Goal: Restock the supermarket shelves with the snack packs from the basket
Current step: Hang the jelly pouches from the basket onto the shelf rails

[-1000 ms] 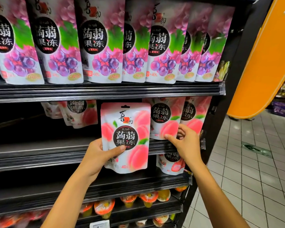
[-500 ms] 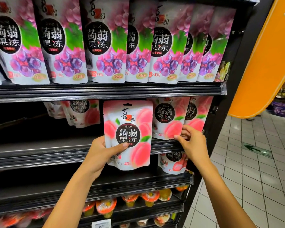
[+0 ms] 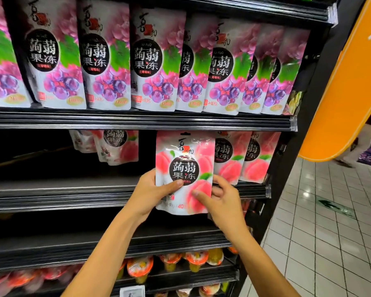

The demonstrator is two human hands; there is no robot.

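Note:
A pink peach jelly pack (image 3: pixel 185 159) stands upright in front of the middle shelf (image 3: pixel 73 195), held by both hands. My left hand (image 3: pixel 152 191) grips its lower left side, thumb across the front. My right hand (image 3: pixel 220 200) holds its lower right edge, thumb on the front and fingers behind. Two more peach packs (image 3: pixel 244 159) stand on that shelf just right of it, partly covered by it. Further left, peach packs (image 3: pixel 116 146) sit deeper on the same shelf.
Purple grape jelly packs (image 3: pixel 150 61) fill the top shelf. Jelly cups (image 3: pixel 195 260) line the bottom shelf. The shelf unit's black end post (image 3: pixel 287 168) is at the right, with tiled floor (image 3: pixel 330 243) and an orange sign (image 3: pixel 347 82) beyond. No basket is in view.
My left hand carried the peach pack rightward, up against the two packs on the shelf. My right hand left those packs and took hold of the carried pack's lower right edge.

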